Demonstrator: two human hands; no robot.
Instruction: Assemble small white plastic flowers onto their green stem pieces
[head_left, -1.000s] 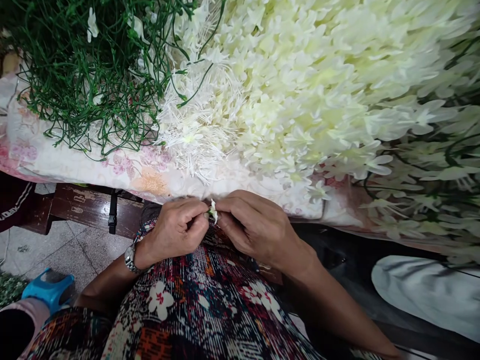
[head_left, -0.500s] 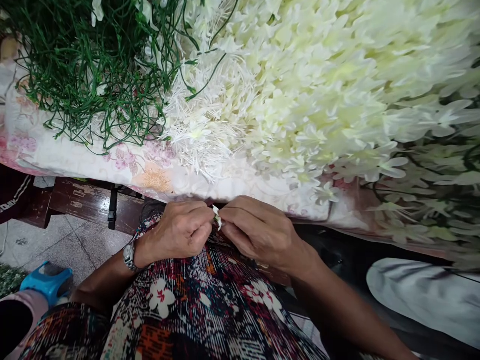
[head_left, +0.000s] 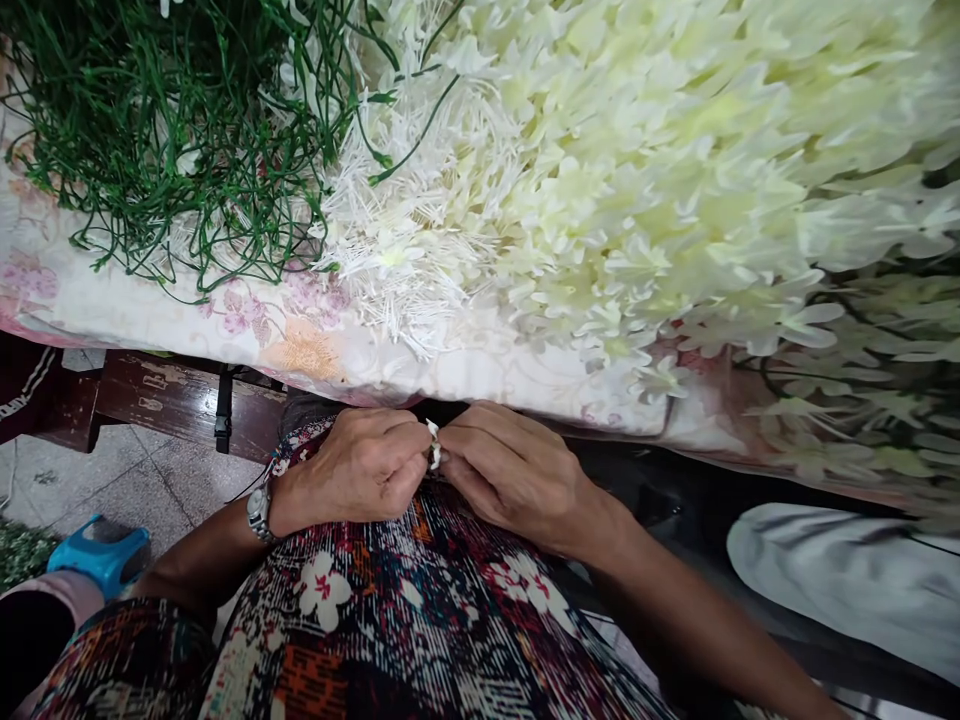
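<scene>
Between my fingertips, just in front of the table edge, is a small white artificial flower (head_left: 434,457), mostly covered by the fingers. My left hand (head_left: 367,465), with a metal watch on its wrist, is closed and pinches the flower from the left. From the right, my right hand (head_left: 517,475) pinches it too, thumb and fingers pressed together. Beyond the hands, a large heap of pale yellow-white fabric flowers (head_left: 637,180) covers the table. Thin white stamen-like strands (head_left: 420,250) lie beside it, next to a tangle of green plastic stems (head_left: 202,150).
A floral cloth (head_left: 480,365) covers the table. Under its edge at left is a worn brown wooden bench (head_left: 172,395) with a black strap. A blue plastic stool (head_left: 105,555) stands on the tiled floor. White fabric (head_left: 840,570) lies at the right.
My hands have come slightly closer together, and less of the white flower shows between them. The view has shifted a little; the heaps look the same.
</scene>
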